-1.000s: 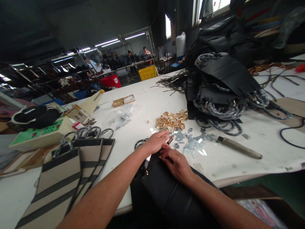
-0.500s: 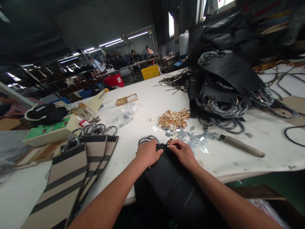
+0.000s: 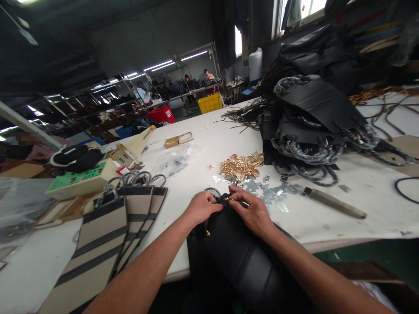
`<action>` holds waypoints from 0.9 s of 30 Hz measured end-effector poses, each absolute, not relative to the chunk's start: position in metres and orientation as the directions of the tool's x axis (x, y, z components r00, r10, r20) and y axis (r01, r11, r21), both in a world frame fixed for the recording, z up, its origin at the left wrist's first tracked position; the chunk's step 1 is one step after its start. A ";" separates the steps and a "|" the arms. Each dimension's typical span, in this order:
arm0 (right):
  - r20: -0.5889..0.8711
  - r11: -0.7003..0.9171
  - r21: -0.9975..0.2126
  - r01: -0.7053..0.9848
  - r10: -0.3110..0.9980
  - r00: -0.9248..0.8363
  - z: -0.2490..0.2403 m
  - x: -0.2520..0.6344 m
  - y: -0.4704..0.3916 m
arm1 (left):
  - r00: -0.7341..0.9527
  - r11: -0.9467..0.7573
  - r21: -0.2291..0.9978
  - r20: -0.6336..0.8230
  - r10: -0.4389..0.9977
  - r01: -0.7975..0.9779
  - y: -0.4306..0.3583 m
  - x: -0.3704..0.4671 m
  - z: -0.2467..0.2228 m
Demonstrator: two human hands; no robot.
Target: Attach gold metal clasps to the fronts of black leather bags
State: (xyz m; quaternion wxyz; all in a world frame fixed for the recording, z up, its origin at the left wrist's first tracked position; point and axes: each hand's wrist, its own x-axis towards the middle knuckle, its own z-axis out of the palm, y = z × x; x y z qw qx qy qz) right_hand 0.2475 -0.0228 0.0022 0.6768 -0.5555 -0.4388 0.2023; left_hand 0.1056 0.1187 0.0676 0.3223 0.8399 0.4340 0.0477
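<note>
A black leather-like bag panel (image 3: pixel 242 257) hangs over the table's front edge toward me. My left hand (image 3: pixel 201 208) is closed on its top edge, thumb pointing right. Just across from it, my right hand (image 3: pixel 250 209) pinches a small gold metal fitting (image 3: pixel 227 199) at a black tab on that edge. Fingers partly hide the fitting. A plastic-wrapped handle (image 3: pixel 213 191) curves behind my left hand. Lower on the left, another gold fitting (image 3: pixel 207 233) shows on the panel. Beyond my hands lie a heap of gold fittings (image 3: pixel 240 165) and scattered flat metal plates (image 3: pixel 278 192).
Striped beige-and-black panels (image 3: pixel 98 240) with wrapped handles overlap at left, near a green-topped machine (image 3: pixel 78 174). Black bag pieces (image 3: pixel 310 109) are piled at right. A long grey-brown tool (image 3: pixel 334 203) lies near the front edge. People sit at work far behind.
My view has shifted slightly, so the scene sits lower and to the right. The left fingers have drawn back a little, uncovering the gold fitting on the panel's left. Both hands stay at the edge.
</note>
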 end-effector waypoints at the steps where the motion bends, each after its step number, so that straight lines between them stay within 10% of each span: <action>1: 0.371 0.296 -0.928 0.225 0.770 0.519 0.005 0.247 -0.022 | 0.629 -0.414 0.595 -0.207 0.749 0.689 0.118 0.107 0.069; 27: 0.418 0.137 -0.834 0.535 0.790 0.449 0.009 0.271 -0.042 | 0.622 -0.435 0.692 -0.026 0.782 0.576 0.082 0.108 0.070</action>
